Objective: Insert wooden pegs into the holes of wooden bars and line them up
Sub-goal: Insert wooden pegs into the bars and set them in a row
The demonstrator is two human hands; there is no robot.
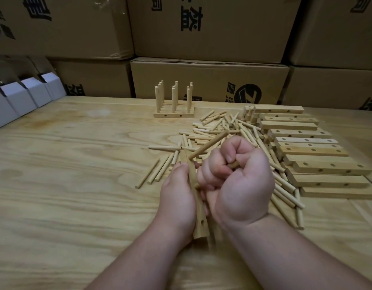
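Observation:
My left hand [176, 197] grips a wooden bar [198, 218] held lengthwise above the table, a hole showing near its close end. One peg [208, 144] sticks out of the bar's far part, slanting up to the right. My right hand [241, 181] is curled tight beside the bar and holds another peg [233, 164] whose end shows between thumb and fingers. A loose pile of pegs [218, 128] lies just beyond the hands. Bare bars with holes [302, 143] are laid out in rows at the right. Several finished bars with upright pegs [174, 105] stand lined up at the back.
The work goes on over a light wooden table [65, 164]. Stacked cardboard boxes [210, 28] wall off the far side. Small white open cartons [24, 97] sit along the left rear edge.

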